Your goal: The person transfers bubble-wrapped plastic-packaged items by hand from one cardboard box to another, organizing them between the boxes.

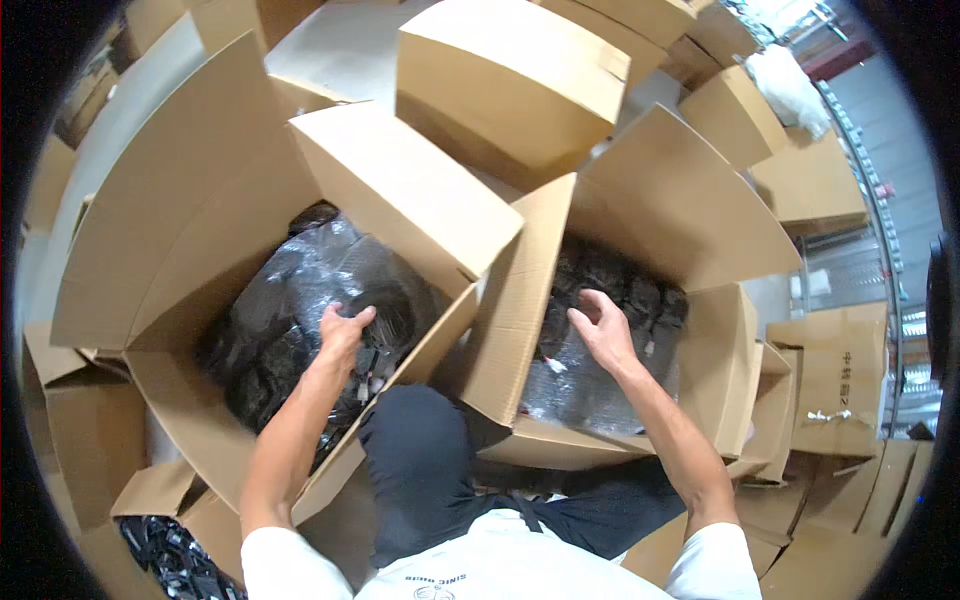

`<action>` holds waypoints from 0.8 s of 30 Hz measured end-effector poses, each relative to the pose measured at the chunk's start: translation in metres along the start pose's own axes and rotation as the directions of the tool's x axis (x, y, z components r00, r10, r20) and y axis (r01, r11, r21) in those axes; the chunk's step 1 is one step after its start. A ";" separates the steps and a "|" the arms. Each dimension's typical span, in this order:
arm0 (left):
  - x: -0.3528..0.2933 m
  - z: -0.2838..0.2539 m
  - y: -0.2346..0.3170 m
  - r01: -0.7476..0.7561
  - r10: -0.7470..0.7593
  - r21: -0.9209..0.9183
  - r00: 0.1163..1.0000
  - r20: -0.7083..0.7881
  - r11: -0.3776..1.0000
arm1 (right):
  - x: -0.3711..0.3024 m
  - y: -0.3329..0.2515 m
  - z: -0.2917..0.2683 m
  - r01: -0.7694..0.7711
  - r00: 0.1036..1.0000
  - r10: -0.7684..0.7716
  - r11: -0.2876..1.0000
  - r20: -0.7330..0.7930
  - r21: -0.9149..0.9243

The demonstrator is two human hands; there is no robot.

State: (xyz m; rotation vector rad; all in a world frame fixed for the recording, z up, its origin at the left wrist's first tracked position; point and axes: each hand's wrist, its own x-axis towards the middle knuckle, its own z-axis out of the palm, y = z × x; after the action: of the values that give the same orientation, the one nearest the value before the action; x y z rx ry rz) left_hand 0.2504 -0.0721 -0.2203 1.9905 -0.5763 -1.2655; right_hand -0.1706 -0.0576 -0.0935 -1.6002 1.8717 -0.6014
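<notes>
My left hand is over the open cardboard box on the left, thumb and a finger spread apart. Beneath it lie clear bubble wrap and dark bundles in shiny plastic; whether the fingertips touch them I cannot tell. A dark coiled bundle is just right of the fingers. My right hand hovers over the open box on the right, fingers curved and apart, nothing seen between them. In that box are black bagged bundles and a shiny clear plastic sheet.
Raised flaps stand between the two boxes. A closed carton stands behind them. At the lower left a small box holds black packets. More cartons and a metal rack line the right side.
</notes>
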 end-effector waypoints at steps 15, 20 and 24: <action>-0.241 0.001 0.214 -0.428 0.653 -0.495 0.539 0.532 0.756 | -0.043 -0.188 -0.104 0.210 0.927 -0.360 0.730 0.104 0.650; -0.151 -0.062 0.155 -0.479 0.471 -0.052 0.828 0.305 0.876 | -0.010 -0.005 -0.111 -0.300 0.953 0.294 0.876 0.075 0.378; -0.084 -0.107 0.074 -0.453 0.389 0.284 0.885 0.255 0.845 | -0.004 0.109 -0.061 -0.390 0.916 0.305 0.534 0.259 0.750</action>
State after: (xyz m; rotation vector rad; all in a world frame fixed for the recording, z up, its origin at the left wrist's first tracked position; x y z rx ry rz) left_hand 0.3119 -0.0288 -0.0842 1.8643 -1.3285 -1.1320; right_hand -0.2910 -0.0377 -0.1231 -0.6159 1.4384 -0.9707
